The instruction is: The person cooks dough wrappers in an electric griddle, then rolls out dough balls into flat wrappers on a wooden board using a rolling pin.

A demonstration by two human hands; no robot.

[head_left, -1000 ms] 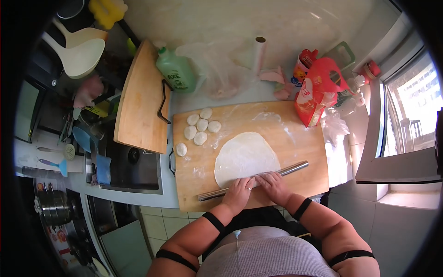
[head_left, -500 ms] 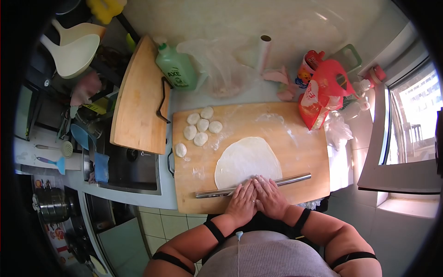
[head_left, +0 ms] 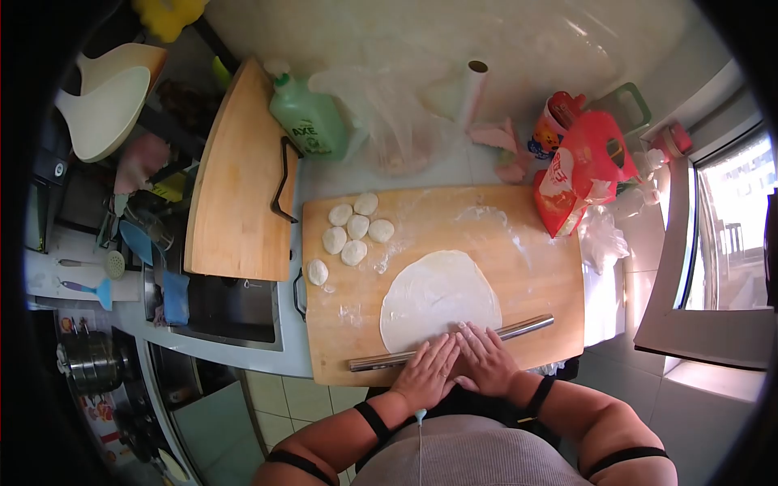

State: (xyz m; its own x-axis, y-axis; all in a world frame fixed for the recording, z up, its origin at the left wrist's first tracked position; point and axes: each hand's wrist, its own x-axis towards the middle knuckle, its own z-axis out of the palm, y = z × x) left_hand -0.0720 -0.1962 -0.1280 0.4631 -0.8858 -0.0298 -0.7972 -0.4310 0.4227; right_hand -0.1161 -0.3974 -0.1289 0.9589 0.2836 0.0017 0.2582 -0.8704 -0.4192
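Note:
A metal rolling pin [head_left: 527,327] lies slantwise over the near edge of a thin, flat dough sheet [head_left: 438,296] on a wooden board [head_left: 340,340]. Both hands rest palm down on the middle of the pin, side by side. My left hand [head_left: 427,373] has its fingers stretched out over the pin. My right hand [head_left: 484,360] lies beside it with fingers also extended. Several small dough rounds [head_left: 356,227] sit at the board's upper left. White flour marks the wood around the sheet.
An upright wooden board [head_left: 239,186] stands left, by the sink [head_left: 235,312]. Behind are a green bottle [head_left: 306,121], a clear plastic bag [head_left: 397,130] and a cardboard-cored roll [head_left: 472,93]. A red bag [head_left: 559,190] touches the board's back right. An open window [head_left: 729,227] is at right.
The hands have gone from curled over the pin to flat with fingers stretched out. The camera view has shifted slightly, so the board appears a little lower.

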